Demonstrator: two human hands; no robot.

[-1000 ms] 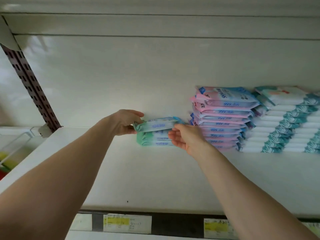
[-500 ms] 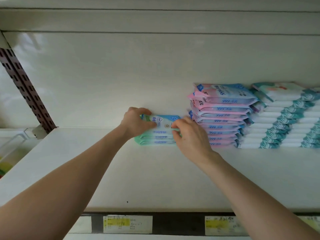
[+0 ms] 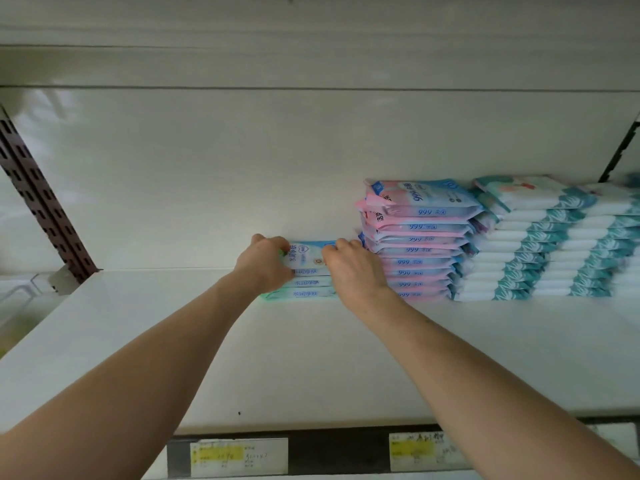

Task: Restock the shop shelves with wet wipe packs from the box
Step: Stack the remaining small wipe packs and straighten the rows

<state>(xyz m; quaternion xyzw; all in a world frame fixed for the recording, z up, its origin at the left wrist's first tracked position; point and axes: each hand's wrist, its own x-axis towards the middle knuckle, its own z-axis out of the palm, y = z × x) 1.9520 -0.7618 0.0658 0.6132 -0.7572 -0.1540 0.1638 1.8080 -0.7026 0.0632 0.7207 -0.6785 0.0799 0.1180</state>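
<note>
Nearest the camera, two yellow-and-white paper price labels (image 3: 239,457) sit in the dark rail along the front edge of the white shelf board (image 3: 311,368). Both bare forearms reach over that edge and across a broad stretch of plain white board towards the back.

The left hand (image 3: 266,263) and the right hand (image 3: 353,268) meet at the pale blue and green plastic wet wipe pack (image 3: 306,252). The left hand's fingers curl over its left end and the right hand's fingers curl over its right end, so the pack is gripped between them with only its printed middle showing. It lies flat on top of the short stack of matching packs (image 3: 304,287), whose front edges show three deep beneath the hands.

Just beside the right hand, close enough to touch its knuckles, rises a taller pile of pink and blue wet wipe packs (image 3: 419,244). Piles of white and teal packs (image 3: 540,244) stand against it, further right.

To the left of the short stack the white board runs as far as the brown perforated metal upright (image 3: 41,206). Behind everything stands the white back panel (image 3: 242,168), with the short stack just in front of it, well below the shelf overhead.
</note>
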